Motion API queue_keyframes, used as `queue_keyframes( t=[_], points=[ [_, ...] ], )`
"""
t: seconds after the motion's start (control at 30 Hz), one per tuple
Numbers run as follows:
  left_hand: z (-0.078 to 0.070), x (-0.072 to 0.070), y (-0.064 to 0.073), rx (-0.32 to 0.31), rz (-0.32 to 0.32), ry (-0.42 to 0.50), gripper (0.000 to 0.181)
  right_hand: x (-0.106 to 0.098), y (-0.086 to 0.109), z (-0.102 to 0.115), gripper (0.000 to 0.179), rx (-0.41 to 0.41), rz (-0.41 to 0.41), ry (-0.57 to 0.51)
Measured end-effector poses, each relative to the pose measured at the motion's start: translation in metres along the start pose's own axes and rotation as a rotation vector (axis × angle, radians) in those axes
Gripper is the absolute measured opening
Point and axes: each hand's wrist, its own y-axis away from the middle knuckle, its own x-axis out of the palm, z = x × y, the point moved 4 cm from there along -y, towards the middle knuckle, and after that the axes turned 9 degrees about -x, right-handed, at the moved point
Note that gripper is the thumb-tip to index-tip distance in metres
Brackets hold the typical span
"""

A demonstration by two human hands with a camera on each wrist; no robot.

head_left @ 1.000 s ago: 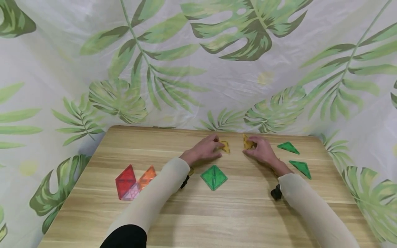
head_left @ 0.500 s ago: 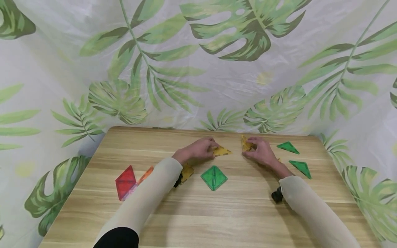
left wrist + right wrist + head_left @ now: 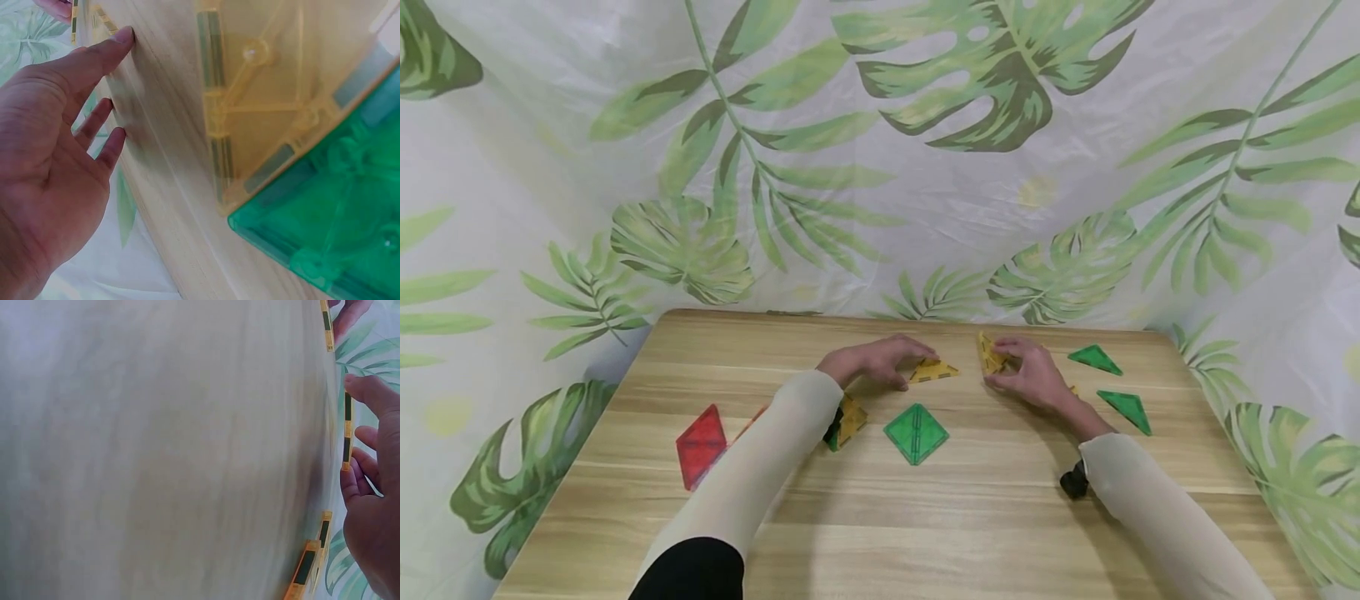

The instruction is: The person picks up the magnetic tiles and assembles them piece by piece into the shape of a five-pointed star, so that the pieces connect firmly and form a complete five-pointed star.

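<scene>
Far left, red tile pair (image 3: 702, 446) flat on the wooden table (image 3: 925, 533); whatever lies right of it is mostly behind the left sleeve (image 3: 745, 492). Next, yellow tile (image 3: 852, 422) with a bit of green at its near-left edge, partly covered by the left wrist.

Left hand (image 3: 880, 364): fingers loosely spread, no grip seen, fingertips at the left end of the left yellow triangle (image 3: 934, 372). Contact at the tip looks likely; can't confirm. That triangle lies on the table, right of the left hand, long edge on the near side running roughly left to right, one sharp corner aimed right. Left hand clearly the nearer one.

Green diamond (image 3: 916, 434), two triangles side by side, sits just on the near side of it.

Then the gap, the key relation: small strip of bare wood between the left yellow triangle and the right yellow triangle (image 3: 988, 357). Long axes differ: left one runs left-right, right one far-near, its long edge facing left toward the other's corner. Any joining would probably depend on turning one to match.

Right hand (image 3: 1033, 372): narrow, pinching the right yellow triangle from its right side, thumb on the near end, fingers farther. Flat or slightly tilted, can't tell.

Far right: far green triangle (image 3: 1096, 359), near green triangle (image 3: 1127, 411), apart, both right of the right hand.
</scene>
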Motion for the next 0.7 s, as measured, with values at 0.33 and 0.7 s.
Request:
queue_keyframes(
  t=[0.33,0.7],
  points=[
    [-0.003,0.001,-0.002,0.002,-0.065,-0.081,0.066,0.000,0.001,0.006,0.060,-0.025,0.000,0.005],
    [-0.003,0.007,-0.001,-0.057,-0.176,-0.060,0.066,0.006,-0.002,0.018,0.059,-0.055,-0.003,0.001]
  ],
)
